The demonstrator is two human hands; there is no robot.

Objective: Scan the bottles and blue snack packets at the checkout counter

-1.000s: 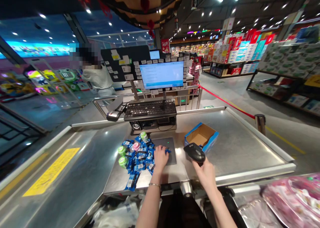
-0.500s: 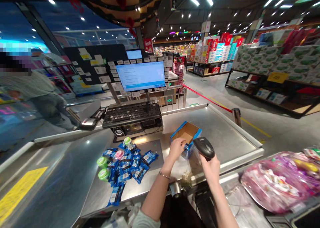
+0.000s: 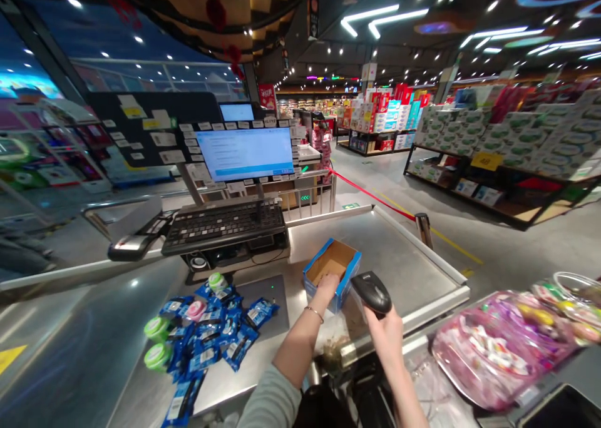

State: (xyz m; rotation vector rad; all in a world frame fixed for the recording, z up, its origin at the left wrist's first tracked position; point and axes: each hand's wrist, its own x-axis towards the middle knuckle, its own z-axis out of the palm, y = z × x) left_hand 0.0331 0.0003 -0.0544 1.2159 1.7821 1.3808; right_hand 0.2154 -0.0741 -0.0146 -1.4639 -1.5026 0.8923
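My left hand (image 3: 330,283) reaches down into an open cardboard box with blue edges (image 3: 353,269). Its fingertips are hidden inside, so whether it holds anything does not show. In my right hand (image 3: 385,328) is a black handheld barcode scanner (image 3: 372,292), just right of the box and above the counter. A heap of small blue packets (image 3: 206,334) lies to the left. Among them stand round green-lidded tubs (image 3: 158,356) and one pink-lidded tub (image 3: 196,310).
Behind the packets are a keyboard (image 3: 225,224) and a lit monitor (image 3: 246,152). The steel counter (image 3: 399,259) has a raised rim. Pink wrapped packages (image 3: 498,346) lie at the right. A red belt barrier (image 3: 370,193) runs beyond the counter.
My left hand has gone from the near edge of the box, where a small blue packet showed at its fingers, down inside it. My right hand still holds the scanner. The view has shifted.
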